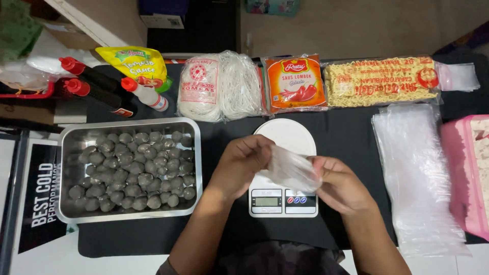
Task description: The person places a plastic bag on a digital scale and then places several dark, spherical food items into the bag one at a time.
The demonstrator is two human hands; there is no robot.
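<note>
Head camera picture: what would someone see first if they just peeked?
Probably the two hands in the middle, left hand and right hand, pulling at a small clear plastic bag over a white kitchen scale. Next, the metal tray of grey meatballs at left.

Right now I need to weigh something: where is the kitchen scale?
The white kitchen scale sits mid-table on the black mat, partly under both hands, right of the metal tray of grey balls.
</note>
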